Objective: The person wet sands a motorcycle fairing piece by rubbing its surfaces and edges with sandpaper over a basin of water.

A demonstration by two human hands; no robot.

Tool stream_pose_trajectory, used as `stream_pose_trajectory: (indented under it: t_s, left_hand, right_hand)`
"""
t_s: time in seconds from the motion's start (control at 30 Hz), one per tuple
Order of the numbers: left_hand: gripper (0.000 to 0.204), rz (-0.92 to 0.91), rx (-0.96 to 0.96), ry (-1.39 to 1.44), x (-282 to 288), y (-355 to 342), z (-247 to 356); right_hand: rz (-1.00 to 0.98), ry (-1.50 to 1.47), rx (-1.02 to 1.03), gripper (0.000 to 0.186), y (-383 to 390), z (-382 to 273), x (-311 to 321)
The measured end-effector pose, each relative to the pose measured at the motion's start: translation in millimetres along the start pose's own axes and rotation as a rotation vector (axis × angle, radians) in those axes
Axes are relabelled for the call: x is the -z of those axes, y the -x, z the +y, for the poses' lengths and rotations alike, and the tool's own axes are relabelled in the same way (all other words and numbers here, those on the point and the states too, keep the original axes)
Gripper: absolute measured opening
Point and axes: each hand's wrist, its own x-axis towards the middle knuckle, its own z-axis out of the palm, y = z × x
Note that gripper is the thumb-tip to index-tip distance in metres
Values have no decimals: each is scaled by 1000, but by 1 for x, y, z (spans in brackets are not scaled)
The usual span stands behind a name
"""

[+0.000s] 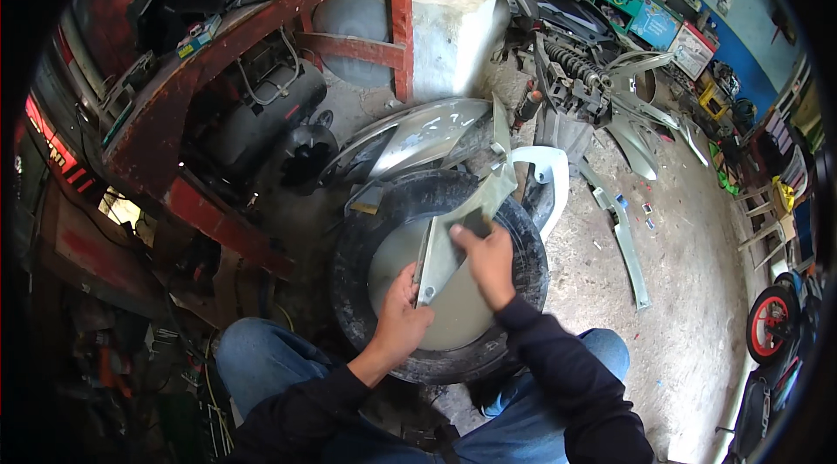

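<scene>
A long grey-green motorcycle fairing panel (488, 195) lies slantwise over a black, tyre-like tub (353, 276) between my knees. Cloudy water (462, 322) fills the tub below it. My left hand (399, 323) is closed round the panel's near lower end, thumb toward the right. On the panel's upper face, my right hand (490, 265) pinches a small dark sheet (476, 221) that looks like sandpaper. Its underside is hidden against the panel.
A silver fairing (427, 141) lies beyond the tub, and a white curved part (555, 169) touches its right side. A narrow panel strip (624, 246) rests on the concrete floor. A red-framed bench (261, 15) stands at left; a partly stripped motorcycle (575, 71) is farther back.
</scene>
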Motion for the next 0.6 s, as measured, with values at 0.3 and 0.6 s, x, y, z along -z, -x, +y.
stream_pose_trajectory:
  t_s: [0.3, 0.6]
  left_hand:
    - [61, 131, 97, -53, 7, -4, 15]
    - [60, 112, 141, -241, 20, -7, 18]
  right_hand:
    - [-209, 38, 63, 33, -15, -21, 36]
    - [-377, -401, -280, 39, -1, -48, 45]
